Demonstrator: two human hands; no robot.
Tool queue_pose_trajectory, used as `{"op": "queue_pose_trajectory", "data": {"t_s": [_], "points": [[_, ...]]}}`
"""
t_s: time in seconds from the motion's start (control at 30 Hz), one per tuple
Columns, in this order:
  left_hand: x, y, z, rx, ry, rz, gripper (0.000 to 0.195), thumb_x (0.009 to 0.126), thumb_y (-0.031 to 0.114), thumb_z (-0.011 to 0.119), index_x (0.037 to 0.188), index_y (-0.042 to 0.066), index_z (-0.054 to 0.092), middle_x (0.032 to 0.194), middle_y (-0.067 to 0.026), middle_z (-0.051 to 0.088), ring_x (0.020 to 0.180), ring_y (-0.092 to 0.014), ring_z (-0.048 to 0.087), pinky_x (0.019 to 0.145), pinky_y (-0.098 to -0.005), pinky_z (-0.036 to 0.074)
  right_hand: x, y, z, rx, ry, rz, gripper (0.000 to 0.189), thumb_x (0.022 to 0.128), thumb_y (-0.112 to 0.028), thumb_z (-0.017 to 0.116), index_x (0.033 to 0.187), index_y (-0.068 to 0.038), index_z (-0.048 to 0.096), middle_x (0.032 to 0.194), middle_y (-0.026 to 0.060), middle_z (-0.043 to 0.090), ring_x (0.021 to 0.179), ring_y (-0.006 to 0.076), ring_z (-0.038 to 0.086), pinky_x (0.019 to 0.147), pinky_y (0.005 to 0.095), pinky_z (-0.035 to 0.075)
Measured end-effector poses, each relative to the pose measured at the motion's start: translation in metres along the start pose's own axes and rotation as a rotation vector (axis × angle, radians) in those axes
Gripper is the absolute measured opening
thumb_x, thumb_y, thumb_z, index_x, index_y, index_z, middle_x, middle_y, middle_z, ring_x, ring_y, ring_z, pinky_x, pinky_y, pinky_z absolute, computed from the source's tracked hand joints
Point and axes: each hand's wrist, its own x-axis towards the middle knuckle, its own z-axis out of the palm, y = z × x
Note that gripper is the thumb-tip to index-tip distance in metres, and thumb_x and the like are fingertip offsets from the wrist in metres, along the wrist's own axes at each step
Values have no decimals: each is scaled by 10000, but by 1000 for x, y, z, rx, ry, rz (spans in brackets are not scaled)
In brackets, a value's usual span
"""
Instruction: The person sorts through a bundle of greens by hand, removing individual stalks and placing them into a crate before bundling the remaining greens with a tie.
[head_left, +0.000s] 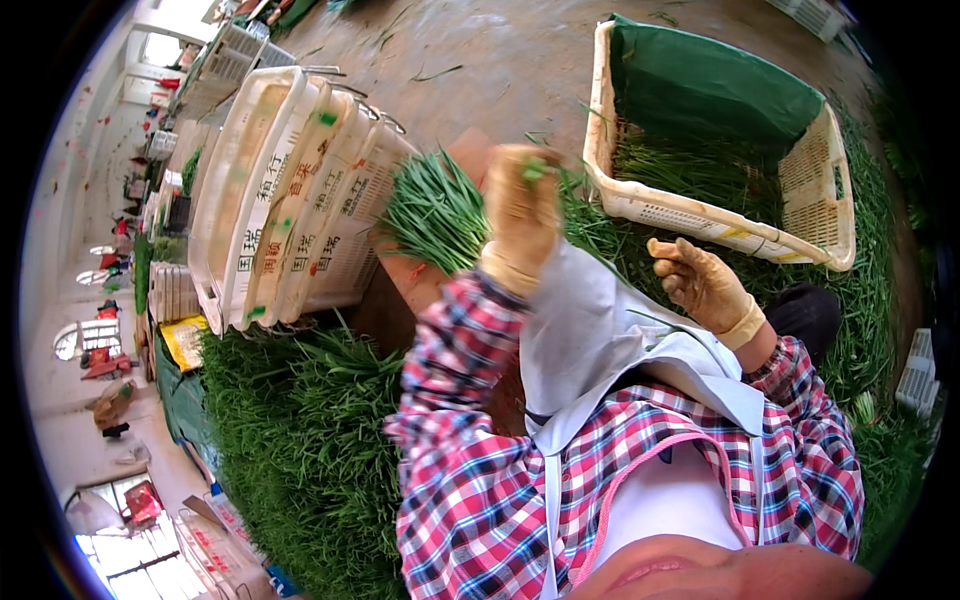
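My left hand (523, 214), in a tan rubber glove, is blurred and raised in front of my apron. A small green bit shows at its fingers; its grip cannot be made out. Just beside it, a bunch of long green leaves, probably garlic chives (439, 210), lies on a reddish-brown board (405, 274), its pale ends towards the hand. My right hand (705, 289), also gloved, is held over loose greens with fingers bent and slightly apart, nothing visible in them. A few loose blades lie across the grey apron (585, 322) on my lap.
A white plastic crate (675, 206) with a green cloth liner (712, 82) holds greens at front right. Nested white crates (289, 202) bearing writing stand at left. A large heap of greens (315, 435) lies below them. More greens (862, 247) spread at right on the wet floor (480, 67).
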Motion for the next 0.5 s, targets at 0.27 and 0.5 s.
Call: {"op": "queue_pose_trajectory", "data": {"t_s": [0.27, 0.5], "points": [[48, -72, -184, 1086, -412, 550, 329, 709, 49, 642, 998, 143, 514, 1011, -107, 501, 965, -296, 507, 852, -440, 426, -7, -1, -46, -114, 168, -114, 360, 931, -283, 538, 1150, 2, 574, 876, 23, 638, 738, 84, 603, 663, 184, 491], [-81, -183, -213, 1191, -1019, 266, 247, 791, 97, 572, 1024, 179, 565, 1168, -102, 529, 1150, -285, 483, 1035, -451, 337, -8, -6, -56, -228, 250, -93, 351, 932, -280, 536, 1159, -16, 579, 901, 9, 638, 751, 77, 603, 671, 200, 491]]}}
